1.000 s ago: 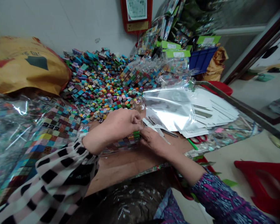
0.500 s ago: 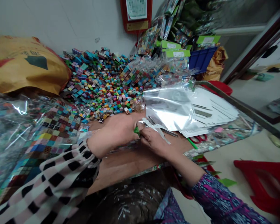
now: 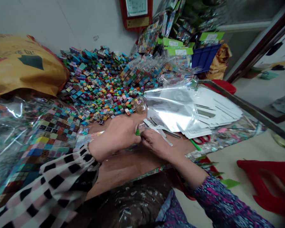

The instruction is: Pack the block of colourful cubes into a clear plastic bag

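Head view: small green block (image 3: 137, 132), bright, partly covered by fingers, sits over brown worktop (image 3: 128, 164), pinched in left hand (image 3: 123, 132). Right hand (image 3: 154, 141) curled just beside it; can't tell what it grips. Silvery metal tools (image 3: 152, 126) near right hand.
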The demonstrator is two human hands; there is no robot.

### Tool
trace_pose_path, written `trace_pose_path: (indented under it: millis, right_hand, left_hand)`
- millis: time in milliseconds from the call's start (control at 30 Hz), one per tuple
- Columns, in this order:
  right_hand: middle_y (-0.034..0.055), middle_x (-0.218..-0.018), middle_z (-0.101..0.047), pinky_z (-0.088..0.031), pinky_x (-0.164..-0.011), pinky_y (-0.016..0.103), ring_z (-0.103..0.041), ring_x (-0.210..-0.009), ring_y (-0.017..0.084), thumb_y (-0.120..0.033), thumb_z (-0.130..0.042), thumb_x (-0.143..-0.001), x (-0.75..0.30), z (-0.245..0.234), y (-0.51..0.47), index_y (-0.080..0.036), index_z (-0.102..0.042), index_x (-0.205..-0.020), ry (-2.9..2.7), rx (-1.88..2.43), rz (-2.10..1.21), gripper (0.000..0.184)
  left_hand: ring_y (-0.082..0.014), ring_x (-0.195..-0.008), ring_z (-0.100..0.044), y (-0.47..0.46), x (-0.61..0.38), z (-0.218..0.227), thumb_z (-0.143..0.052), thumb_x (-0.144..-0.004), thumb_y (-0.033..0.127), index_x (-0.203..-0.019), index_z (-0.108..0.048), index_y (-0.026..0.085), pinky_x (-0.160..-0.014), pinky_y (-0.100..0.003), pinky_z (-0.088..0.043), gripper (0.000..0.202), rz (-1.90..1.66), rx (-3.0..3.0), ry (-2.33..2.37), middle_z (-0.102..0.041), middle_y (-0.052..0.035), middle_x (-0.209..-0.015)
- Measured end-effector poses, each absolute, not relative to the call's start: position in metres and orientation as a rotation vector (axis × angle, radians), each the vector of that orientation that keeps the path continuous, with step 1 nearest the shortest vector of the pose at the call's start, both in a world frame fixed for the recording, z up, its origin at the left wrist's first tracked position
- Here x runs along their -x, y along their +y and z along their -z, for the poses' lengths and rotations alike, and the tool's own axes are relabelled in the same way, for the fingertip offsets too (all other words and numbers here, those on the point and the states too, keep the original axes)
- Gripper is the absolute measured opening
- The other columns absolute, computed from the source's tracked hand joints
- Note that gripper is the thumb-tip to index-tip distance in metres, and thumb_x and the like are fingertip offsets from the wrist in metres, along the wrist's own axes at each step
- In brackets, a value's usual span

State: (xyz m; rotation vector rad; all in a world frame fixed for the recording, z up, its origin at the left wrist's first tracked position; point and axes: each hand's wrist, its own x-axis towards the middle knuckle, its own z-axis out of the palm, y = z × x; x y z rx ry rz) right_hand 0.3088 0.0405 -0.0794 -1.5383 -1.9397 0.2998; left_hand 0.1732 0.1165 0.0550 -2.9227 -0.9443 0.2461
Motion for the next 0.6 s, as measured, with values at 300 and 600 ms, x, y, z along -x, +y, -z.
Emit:
trace_pose_path:
  millis: [300, 600]
  right_hand:
    - [0.0064, -0.083, -0.059, -0.039, -0.073, 0.032, -0.05, -0.079, 0.018, -0.007, -0.048, -0.085, -0.307, 0.085, 0.041, -0.018, -0.051, -0.082, -1.95, 1.483, -0.256, 0.012]
    - [0.009, -0.097, -0.069, -0.045, -0.078, 0.032, -0.06, -0.087, 0.019, -0.014, -0.044, -0.094, -0.313, 0.075, 0.028, -0.016, -0.062, -0.1, -1.822, 1.533, -0.463, 0.019]
  left_hand:
    - [-0.0317, -0.093, -0.067, 0.117, -0.17, -0.061, -0.059, -0.076, 0.04, -0.096, -0.066, 0.02, -0.076, -0.038, -0.047, 0.028, -0.26, 2.904, -0.912, -0.073, -0.0107, -0.097]
    - [-0.0297, -0.082, -0.068, 0.126, -0.171, -0.057, -0.058, -0.072, 0.039, -0.098, -0.067, 0.024, -0.06, -0.033, -0.044, 0.031, -0.281, 2.999, -0.916, -0.073, -0.0072, -0.09]
